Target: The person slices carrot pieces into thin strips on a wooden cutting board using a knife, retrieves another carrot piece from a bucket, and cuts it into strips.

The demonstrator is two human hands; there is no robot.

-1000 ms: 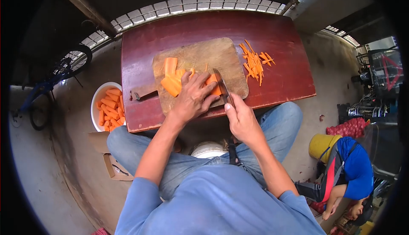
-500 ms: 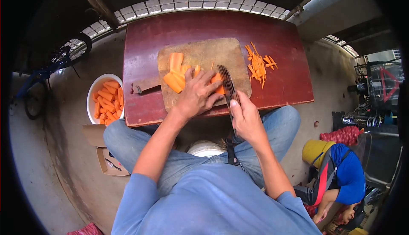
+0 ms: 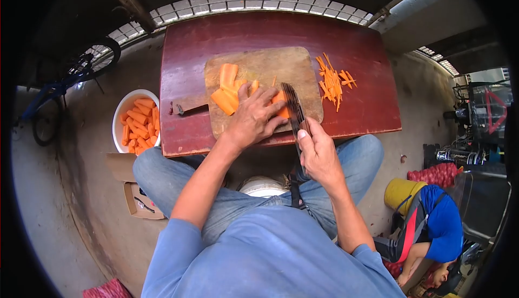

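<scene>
Carrot [image 3: 283, 106], at about four o'clock on the board [image 3: 275, 60], is pinned down by the left hand [image 3: 252, 115], whose fingers are bent and slightly parted over it, seemingly to stop it sliding. The right hand [image 3: 320, 155] has its fingers wrapped snugly around the knife [image 3: 293, 104], thumb near the blade, probably for steadier control just beside the carrot. Other chunks [image 3: 227, 92] lie at nine o'clock, likely for easy reach, while cut strips [image 3: 331, 82] sit off the board at three o'clock, apparently clear of the blade.
</scene>
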